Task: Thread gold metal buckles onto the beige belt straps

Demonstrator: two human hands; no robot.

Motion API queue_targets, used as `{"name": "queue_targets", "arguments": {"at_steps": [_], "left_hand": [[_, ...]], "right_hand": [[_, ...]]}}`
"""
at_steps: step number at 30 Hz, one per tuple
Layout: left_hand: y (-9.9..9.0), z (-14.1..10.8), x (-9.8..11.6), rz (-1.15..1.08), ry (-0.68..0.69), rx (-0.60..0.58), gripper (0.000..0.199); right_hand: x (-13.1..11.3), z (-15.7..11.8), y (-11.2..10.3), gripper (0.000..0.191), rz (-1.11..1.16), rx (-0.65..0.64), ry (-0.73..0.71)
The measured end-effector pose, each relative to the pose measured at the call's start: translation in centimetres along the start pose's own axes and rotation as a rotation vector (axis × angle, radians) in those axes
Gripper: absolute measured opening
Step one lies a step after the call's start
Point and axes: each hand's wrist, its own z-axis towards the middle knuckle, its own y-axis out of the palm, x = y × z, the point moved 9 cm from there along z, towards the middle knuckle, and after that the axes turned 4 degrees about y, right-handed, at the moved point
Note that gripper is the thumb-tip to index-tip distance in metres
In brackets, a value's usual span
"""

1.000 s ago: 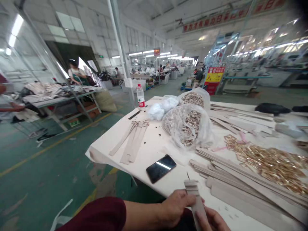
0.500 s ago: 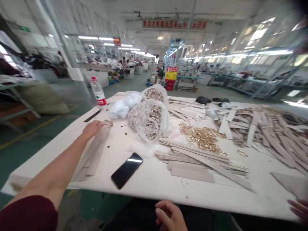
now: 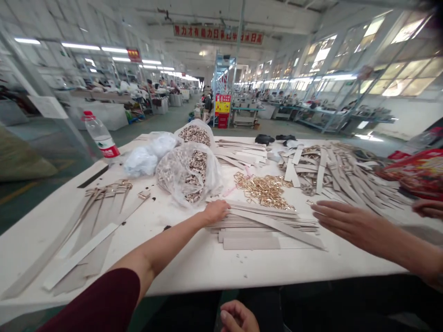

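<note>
My left hand (image 3: 217,211) reaches over the table, its fingers closed on the left end of a stack of grey strips (image 3: 251,242). Low in the view, my right hand (image 3: 239,317) is curled near the table's front edge; whatever its fingers hold, if anything, is hidden. Gold metal buckles (image 3: 265,189) are heaped just behind the stack. Clear plastic bags (image 3: 173,173) of small pale pieces stand behind my left hand. On the left, several grey strips (image 3: 100,221) lie fanned out with buckles at their far ends.
A co-worker's hand (image 3: 346,221) reaches in from the right, a small buckle at its fingertips; another hand (image 3: 427,208) is at the right edge. A water bottle (image 3: 101,134) stands back left. A tangled strip pile (image 3: 342,170) and red packaging (image 3: 418,170) lie right.
My left hand has left the strips on the left and moved right to the stack. The view has turned right. A co-worker's hand has come in over the table. The phone no longer shows.
</note>
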Motion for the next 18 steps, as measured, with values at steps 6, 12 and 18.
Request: {"name": "queue_targets", "arguments": {"at_steps": [6,12,18], "left_hand": [[1.8,1.5,0.0,0.117,0.0,-0.075,0.019],[1.1,0.9,1.8,0.235,0.02,-0.042,0.018],[-2.4,-1.7,2.2,0.284,0.085,-0.002,0.021]], "right_hand": [[-19.9,9.0,-10.5,0.022,-0.177,0.039,-0.331],[-30.3,17.7,-8.1,0.012,-0.36,-0.011,-0.584],[-29.9,18.0,-0.1,0.022,-0.532,0.007,-0.692]]}}
